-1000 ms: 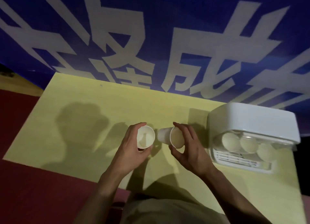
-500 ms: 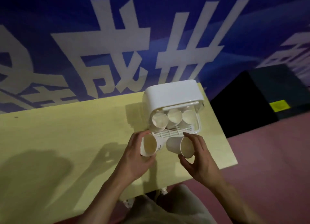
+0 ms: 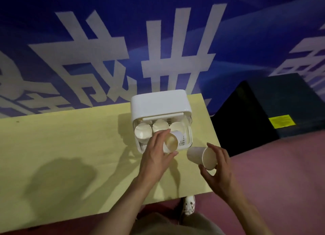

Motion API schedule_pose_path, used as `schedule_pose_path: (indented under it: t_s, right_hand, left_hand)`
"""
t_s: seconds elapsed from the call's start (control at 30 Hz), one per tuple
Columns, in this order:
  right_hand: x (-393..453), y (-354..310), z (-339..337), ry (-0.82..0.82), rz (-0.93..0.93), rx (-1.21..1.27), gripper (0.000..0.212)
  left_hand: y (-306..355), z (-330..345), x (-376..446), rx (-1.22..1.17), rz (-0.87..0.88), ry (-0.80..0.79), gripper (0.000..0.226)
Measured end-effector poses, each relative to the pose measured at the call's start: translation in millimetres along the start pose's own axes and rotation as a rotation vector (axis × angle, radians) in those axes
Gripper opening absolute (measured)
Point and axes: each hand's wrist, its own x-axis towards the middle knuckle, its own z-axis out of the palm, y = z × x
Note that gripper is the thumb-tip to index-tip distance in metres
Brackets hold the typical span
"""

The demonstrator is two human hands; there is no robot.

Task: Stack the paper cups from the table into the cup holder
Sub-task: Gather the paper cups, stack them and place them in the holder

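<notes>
While the left hand [image 3: 156,152] grips a paper cup [image 3: 171,142] on its side at the open front of the white cup holder [image 3: 159,103], the right hand [image 3: 219,169] clasps a second cup [image 3: 202,157] over the yellow desk [image 3: 70,138], just right of the holder, where three cup stacks [image 3: 143,133] sit.

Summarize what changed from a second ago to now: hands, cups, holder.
The left hand carried its paper cup from mid-table to the front opening of the cup holder, bottom first. The right hand brought its own cup alongside, near the table's right edge. The camera swung right too. Unchanged: each hand grips one cup, nothing released; three cup stacks sit in the holder.
</notes>
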Motion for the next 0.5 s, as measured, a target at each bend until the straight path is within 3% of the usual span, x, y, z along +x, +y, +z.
schedule_pose_path:
  t_s: [0.17, 0.5]
  right_hand:
    - [33, 44, -38, -0.042, -0.103, 0.001, 0.074]
    - [53, 77, -66, -0.161, -0.169, 0.048, 0.074]
  left_hand:
    - [15, 43, 20, 0.164, -0.086, 0.117, 0.077]
    - [24, 82, 40, 0.283, -0.098, 0.158, 0.071]
